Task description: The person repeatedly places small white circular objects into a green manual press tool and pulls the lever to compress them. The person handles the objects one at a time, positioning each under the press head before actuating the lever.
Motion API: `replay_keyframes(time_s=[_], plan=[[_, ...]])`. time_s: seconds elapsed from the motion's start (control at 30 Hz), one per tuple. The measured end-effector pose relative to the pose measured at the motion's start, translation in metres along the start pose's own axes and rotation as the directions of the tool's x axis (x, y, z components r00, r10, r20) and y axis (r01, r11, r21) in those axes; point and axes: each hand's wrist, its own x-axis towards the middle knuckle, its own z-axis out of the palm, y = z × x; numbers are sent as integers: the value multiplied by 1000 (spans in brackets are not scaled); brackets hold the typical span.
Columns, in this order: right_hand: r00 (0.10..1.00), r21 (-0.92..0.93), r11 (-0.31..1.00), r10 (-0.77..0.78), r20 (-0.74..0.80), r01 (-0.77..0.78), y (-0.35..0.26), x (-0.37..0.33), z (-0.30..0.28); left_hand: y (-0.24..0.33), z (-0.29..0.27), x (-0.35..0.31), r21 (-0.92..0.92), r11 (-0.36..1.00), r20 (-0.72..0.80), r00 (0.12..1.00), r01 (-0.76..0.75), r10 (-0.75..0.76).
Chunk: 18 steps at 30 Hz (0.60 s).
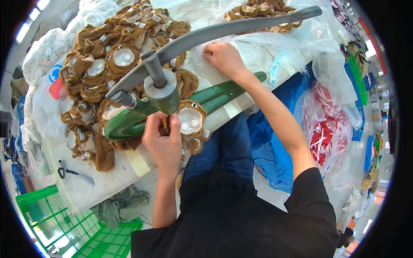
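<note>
My left hand [163, 139] is closed in a pinch on the edge of a brown plush piece [198, 139], which has a round clear-and-white insert and a small black-and-white eye. The piece lies against the green hand press [129, 122], just below its metal plunger [160, 86]. Beyond the press, my right hand [224, 59] rests over clear plastic on the table with its fingers curled together. Whatever those fingers hold, if anything, is hidden. The press's long grey lever [223, 29] runs across above both hands.
Many similar brown plush pieces [92, 47] are heaped at the left, and a smaller pile [262, 10] lies at the far side. A green crate [56, 217] stands at the lower left. Red pieces in clear bags [325, 129] and blue sheeting [273, 150] are at the right.
</note>
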Motion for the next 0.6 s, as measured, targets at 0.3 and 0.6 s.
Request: replay_keyframes(time_s=[0.3, 0.6], plan=[[950, 283, 920, -207, -233, 270, -90, -55, -36, 7, -6, 0, -42, 996, 12, 996, 83, -83], [904, 375, 839, -280, -323, 394, -123, -89, -18, 9, 0, 3, -119, 985, 4, 992, 122, -123]])
